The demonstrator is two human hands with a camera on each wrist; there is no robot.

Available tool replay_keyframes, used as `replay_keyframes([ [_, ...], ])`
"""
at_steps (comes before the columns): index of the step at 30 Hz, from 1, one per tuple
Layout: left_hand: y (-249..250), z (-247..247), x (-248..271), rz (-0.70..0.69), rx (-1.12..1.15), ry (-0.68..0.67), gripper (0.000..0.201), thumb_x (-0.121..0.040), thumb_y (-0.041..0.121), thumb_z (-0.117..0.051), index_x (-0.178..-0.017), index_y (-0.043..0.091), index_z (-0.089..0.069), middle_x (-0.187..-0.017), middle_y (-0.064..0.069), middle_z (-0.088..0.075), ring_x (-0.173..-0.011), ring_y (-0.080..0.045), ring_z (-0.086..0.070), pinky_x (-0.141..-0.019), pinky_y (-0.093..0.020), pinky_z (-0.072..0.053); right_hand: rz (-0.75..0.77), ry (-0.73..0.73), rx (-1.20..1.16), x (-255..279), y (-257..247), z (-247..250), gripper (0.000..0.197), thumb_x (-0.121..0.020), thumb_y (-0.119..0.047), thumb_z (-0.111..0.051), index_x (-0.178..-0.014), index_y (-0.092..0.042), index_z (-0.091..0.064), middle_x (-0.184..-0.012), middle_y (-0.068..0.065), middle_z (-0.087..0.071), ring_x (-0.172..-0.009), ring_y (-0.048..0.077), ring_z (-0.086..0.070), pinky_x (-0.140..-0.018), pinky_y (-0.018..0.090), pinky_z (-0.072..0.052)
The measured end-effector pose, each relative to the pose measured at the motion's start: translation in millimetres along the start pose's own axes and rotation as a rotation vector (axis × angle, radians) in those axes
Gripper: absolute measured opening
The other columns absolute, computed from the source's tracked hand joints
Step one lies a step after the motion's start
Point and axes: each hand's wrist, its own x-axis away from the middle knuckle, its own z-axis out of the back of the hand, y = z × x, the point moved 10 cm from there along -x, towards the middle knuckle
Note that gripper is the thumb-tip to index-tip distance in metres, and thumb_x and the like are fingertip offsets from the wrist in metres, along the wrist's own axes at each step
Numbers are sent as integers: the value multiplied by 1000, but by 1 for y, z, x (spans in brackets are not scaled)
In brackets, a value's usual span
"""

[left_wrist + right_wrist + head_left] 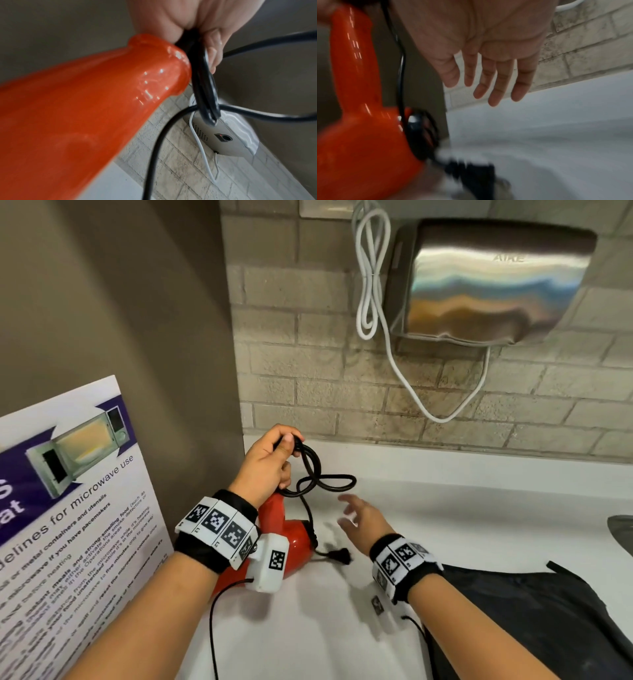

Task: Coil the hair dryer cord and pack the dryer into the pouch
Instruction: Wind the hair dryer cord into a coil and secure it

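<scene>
Under left hand, glossy red dryer

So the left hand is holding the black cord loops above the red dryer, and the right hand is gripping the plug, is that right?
Not quite. The left hand does hold the cord loops above the red dryer, but the right hand is open and holds nothing; the plug lies on the counter, as the head view shows.
</scene>
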Motion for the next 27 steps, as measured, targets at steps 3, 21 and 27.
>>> replay_keyframes([
  [3, 0, -8, 0, 1, -9, -41, 25, -98, 17, -32, -83, 19, -51, -66, 3, -41, -31, -2, -25, -35, -16, -26, 158, 2, -263, 0, -54, 12, 38, -91, -7, -49, -129, -10, -46, -120, -2, -54, -98, 9, -47, -78, 11, -33],
  [21, 0, -18, 11, 52, 0, -182, 27, -98, 15, -30, -79, 13, -50, -67, -4, -39, -31, -2, -26, -35, -14, -27, -323, -6, -123, -23, 70, -7, 16, -87, -12, -56, -87, -6, -71, -84, 6, -65, -72, 15, -58, -67, 19, -43],
  [27, 3, -19, 9, -5, -85, -186, 25, -97, 11, -33, -81, 16, -51, -70, -4, -40, -33, -3, -27, -37, -17, -26, 127, 316, -330, -7, -16, 49, 20, -91, -9, -46, -102, -9, -64, -107, 9, -65, -93, 17, -59, -75, 1, -39],
])
